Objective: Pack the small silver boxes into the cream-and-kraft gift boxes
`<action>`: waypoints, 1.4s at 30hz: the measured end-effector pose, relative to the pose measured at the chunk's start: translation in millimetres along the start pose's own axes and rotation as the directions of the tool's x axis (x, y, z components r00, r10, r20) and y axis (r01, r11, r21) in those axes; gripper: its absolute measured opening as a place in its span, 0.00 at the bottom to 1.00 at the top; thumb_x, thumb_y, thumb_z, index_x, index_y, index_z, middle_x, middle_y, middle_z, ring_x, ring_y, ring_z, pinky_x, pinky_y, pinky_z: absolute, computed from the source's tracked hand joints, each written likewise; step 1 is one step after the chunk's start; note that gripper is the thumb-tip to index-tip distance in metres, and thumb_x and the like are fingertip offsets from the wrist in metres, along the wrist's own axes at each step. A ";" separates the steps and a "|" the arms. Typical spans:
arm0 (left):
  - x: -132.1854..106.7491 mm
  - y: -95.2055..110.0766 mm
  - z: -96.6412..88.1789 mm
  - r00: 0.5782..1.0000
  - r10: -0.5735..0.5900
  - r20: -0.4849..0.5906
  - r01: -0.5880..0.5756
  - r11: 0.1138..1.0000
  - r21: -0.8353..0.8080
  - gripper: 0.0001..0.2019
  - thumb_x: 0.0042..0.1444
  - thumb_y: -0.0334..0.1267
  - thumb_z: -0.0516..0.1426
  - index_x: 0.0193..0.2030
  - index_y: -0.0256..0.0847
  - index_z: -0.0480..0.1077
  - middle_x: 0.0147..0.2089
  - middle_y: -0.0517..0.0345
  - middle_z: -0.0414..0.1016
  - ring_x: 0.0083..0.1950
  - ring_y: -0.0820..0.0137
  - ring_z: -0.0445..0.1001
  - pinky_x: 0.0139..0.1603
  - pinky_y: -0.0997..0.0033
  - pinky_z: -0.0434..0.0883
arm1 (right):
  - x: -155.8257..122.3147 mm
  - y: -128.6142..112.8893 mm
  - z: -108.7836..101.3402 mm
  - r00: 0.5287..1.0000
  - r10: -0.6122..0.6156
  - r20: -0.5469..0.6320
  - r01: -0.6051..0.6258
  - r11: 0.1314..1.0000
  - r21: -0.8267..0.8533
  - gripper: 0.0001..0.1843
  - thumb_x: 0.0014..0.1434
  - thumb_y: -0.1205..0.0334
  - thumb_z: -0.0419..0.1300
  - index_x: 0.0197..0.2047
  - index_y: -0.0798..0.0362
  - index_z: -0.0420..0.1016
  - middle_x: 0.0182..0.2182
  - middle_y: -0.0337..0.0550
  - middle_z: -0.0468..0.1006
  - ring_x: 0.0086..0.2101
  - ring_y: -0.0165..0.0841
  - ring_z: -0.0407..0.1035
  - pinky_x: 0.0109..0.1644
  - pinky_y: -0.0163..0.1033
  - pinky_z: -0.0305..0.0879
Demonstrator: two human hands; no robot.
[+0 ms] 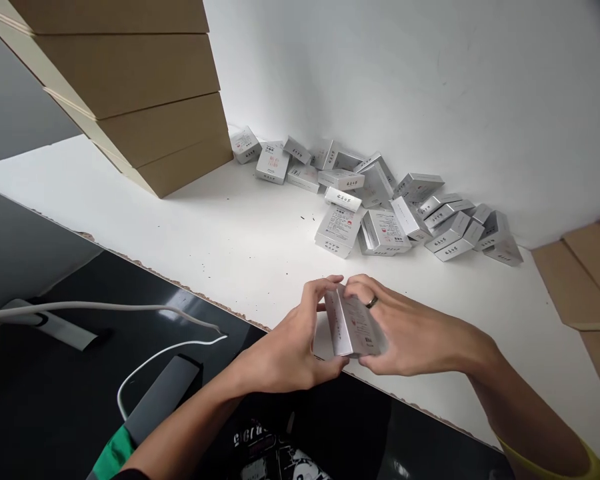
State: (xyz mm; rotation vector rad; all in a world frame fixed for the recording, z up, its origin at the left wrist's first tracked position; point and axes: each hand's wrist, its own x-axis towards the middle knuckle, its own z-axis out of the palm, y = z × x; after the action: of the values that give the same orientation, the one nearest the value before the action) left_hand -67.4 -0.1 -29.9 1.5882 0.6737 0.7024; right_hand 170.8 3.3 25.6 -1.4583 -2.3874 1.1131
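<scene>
Near the front edge of the white table, both my hands grip one small silver box (347, 330) with printed text on its faces. My left hand (293, 343) holds its left side, fingers at the top and thumb near the bottom. My right hand (405, 327), with a ring on one finger, is closed round the right side. The box is tilted, with an edge turned up toward me. Beyond it lies a loose heap of similar silver boxes (337, 230), some flat, some on edge or leaning on others.
Stacked brown cardboard boxes (145, 100) stand at the back left. More brown cardboard (587, 273) lies at the right edge. A white wall (405, 80) runs behind the table (220, 240). White cables (175, 343) hang at the lower left, above a dark surface.
</scene>
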 end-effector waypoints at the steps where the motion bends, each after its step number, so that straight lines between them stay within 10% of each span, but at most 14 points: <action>1: -0.1 -1.1 -1.6 1.000 0.006 -0.005 -0.006 1.000 -0.014 0.37 0.55 0.34 0.68 0.64 0.50 0.51 0.77 0.39 0.51 0.73 0.45 0.64 0.72 0.37 0.65 | 2.2 -0.8 0.5 0.998 0.013 0.057 -0.013 1.000 0.000 0.25 0.50 0.58 0.71 0.49 0.44 0.67 0.50 0.42 0.68 0.41 0.36 0.71 0.38 0.43 0.75; 9: -6.0 -15.1 -13.6 0.999 0.034 0.005 -0.034 0.999 -0.029 0.41 0.59 0.35 0.67 0.70 0.54 0.46 0.82 0.46 0.35 0.82 0.48 0.45 0.79 0.34 0.52 | 8.2 4.3 9.3 0.997 0.072 0.039 -0.071 0.997 -0.028 0.35 0.53 0.54 0.69 0.61 0.42 0.60 0.56 0.45 0.62 0.39 0.33 0.69 0.36 0.42 0.73; 14: -13.4 -19.3 -21.4 1.000 0.013 -0.003 -0.013 1.000 0.025 0.36 0.61 0.39 0.67 0.70 0.56 0.51 0.81 0.50 0.41 0.80 0.50 0.49 0.80 0.37 0.53 | 11.0 12.9 -25.4 0.984 0.079 -0.159 -0.095 0.991 -0.099 0.38 0.53 0.48 0.70 0.63 0.40 0.62 0.60 0.46 0.60 0.50 0.42 0.69 0.46 0.50 0.79; 20: -19.4 -17.2 -18.5 0.997 -0.080 -0.010 0.080 0.997 0.010 0.33 0.58 0.40 0.69 0.66 0.53 0.59 0.79 0.48 0.48 0.76 0.50 0.59 0.77 0.39 0.58 | 57.0 26.9 -52.8 0.692 -0.157 -0.705 -0.021 0.971 -0.236 0.46 0.49 0.47 0.73 0.66 0.43 0.58 0.61 0.50 0.53 0.65 0.50 0.55 0.71 0.57 0.61; 25: -23.4 -14.1 -17.1 0.987 -0.152 0.058 0.146 0.984 0.098 0.34 0.54 0.40 0.71 0.64 0.52 0.61 0.78 0.45 0.51 0.76 0.48 0.57 0.70 0.43 0.65 | 93.8 44.6 -35.9 0.907 0.116 -0.404 -0.201 0.964 -0.174 0.40 0.55 0.44 0.68 0.67 0.36 0.59 0.62 0.47 0.54 0.67 0.52 0.50 0.71 0.62 0.56; 42: -24.5 -11.5 -16.1 0.975 -0.218 0.051 0.208 0.966 0.151 0.39 0.52 0.41 0.71 0.68 0.48 0.59 0.71 0.45 0.62 0.71 0.51 0.64 0.70 0.47 0.63 | 117.2 53.5 -52.1 0.952 0.143 -0.270 -0.180 0.977 -0.116 0.54 0.45 0.45 0.74 0.68 0.39 0.49 0.63 0.48 0.54 0.46 0.38 0.69 0.53 0.50 0.73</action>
State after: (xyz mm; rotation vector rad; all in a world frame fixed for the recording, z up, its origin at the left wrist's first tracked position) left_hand -95.9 -7.0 -41.3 1.6342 0.8476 0.4475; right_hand 171.6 139.6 -1.2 -1.7518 -2.2329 0.7384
